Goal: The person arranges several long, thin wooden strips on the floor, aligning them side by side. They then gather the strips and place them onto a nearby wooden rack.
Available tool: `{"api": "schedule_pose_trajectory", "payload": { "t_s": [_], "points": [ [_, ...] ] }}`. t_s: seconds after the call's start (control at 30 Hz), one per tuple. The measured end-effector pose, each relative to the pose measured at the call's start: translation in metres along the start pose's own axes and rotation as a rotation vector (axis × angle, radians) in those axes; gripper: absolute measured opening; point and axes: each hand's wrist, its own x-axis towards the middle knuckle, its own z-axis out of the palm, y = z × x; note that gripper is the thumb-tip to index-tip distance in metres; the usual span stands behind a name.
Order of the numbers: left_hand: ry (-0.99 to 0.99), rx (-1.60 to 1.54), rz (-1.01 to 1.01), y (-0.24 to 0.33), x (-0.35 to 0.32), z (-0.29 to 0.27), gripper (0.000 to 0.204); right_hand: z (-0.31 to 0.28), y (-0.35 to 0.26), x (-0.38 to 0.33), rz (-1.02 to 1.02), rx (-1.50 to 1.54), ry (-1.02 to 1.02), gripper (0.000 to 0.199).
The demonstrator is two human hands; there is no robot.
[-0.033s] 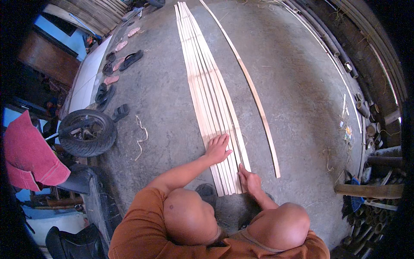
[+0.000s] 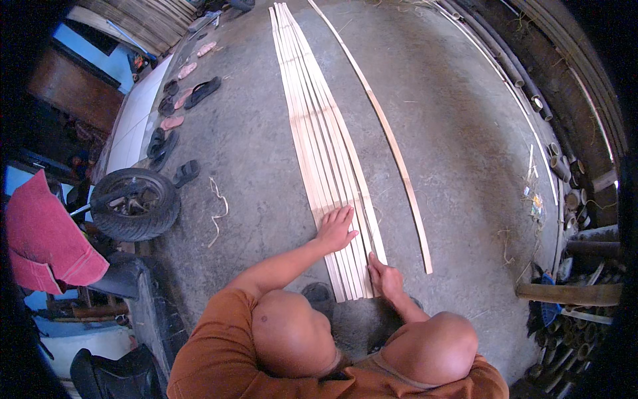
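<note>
Wearer's clothing: rust-brown top (image 2: 209,346), plain matt cloth, soft creases along the left side; same colour visible at lower right. Narrow greyish-brown cloth edge (image 2: 397,376) next to the right knee (image 2: 435,346). Left forearm (image 2: 282,266) and right forearm (image 2: 410,311) bare; left hand (image 2: 335,231) and right hand (image 2: 389,280) likewise. Both knees bare, rounded in outline. Marking: one small round spot on the left knee (image 2: 289,332).
</note>
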Motion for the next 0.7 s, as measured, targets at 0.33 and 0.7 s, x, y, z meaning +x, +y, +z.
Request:
{"api": "schedule_pose_trajectory", "payload": {
  "t_s": [0.33, 0.7],
  "points": [
    [-0.165, 0.115, 0.033, 0.009, 0.014, -0.015, 0.066, -0.006, 0.005, 0.010, -0.059, -0.043, -0.064, 0.044],
    [-0.166, 0.051, 0.009, 0.016, 0.022, -0.017, 0.071, -0.019, 0.027, 0.041, -0.102, -0.138, 0.203, 0.047]
  ]
}}
